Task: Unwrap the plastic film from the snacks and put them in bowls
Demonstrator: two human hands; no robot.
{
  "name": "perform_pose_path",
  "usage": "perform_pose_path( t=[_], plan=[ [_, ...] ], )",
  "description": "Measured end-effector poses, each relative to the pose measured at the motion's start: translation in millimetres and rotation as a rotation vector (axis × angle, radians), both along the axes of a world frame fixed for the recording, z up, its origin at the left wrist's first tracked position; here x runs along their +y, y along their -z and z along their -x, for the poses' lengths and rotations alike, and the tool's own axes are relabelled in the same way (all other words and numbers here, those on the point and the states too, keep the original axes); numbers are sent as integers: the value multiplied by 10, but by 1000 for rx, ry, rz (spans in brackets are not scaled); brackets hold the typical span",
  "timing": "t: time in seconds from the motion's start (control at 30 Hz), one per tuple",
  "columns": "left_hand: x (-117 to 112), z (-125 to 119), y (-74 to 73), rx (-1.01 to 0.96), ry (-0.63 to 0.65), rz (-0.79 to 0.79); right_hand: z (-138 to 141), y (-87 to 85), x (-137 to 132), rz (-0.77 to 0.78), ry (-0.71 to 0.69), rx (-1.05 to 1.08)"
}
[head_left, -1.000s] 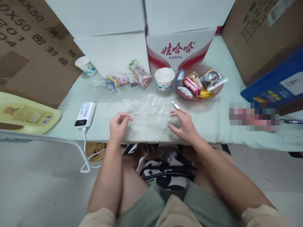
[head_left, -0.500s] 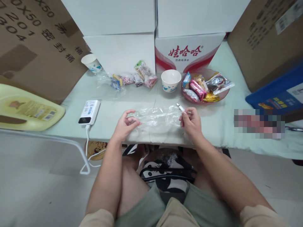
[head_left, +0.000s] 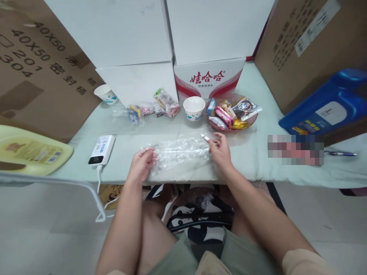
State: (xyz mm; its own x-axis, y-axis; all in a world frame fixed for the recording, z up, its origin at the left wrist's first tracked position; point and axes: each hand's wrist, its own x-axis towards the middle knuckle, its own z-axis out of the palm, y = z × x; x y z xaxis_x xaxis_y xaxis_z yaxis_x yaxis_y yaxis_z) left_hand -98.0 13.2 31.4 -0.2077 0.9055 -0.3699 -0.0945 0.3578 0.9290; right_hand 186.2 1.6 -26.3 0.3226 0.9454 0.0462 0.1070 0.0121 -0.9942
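A clear plastic bag point(head_left: 179, 152), folded into a narrow crumpled strip, lies on the pale green table point(head_left: 258, 160) between my hands. My left hand point(head_left: 142, 165) pinches the strip's left end with curled fingers. My right hand point(head_left: 219, 149) grips its right end, fingers closed. A small silver object point(head_left: 205, 137) lies on the table just beyond my right fingertips.
Behind stand a white bowl point(head_left: 194, 107), a pink dish of wrapped snacks point(head_left: 229, 114), loose snack packets point(head_left: 156, 107) and a paper cup point(head_left: 104, 94). A white power bank point(head_left: 101, 149) with a cable lies left. Cardboard boxes point(head_left: 206, 78) ring the table; a blue container point(head_left: 323, 107) is right.
The flat bag has been gathered into a narrower strip. Both hands closed on its ends; my left hand has shifted slightly toward me and my head has tilted.
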Motion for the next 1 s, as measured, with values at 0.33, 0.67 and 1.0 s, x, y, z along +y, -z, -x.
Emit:
perform_pose_path(
  t=[0.33,0.67,1.0],
  plan=[
    [50,143,219,904,24,-128,79,-156,-117,106,-143,-627],
    [94,87,296,1159,131,-273,128,-249,-290,66,-186,-1107],
    [172,50,389,563,290,-389,65,-393,-757,159,-568,-1150]
  ],
)
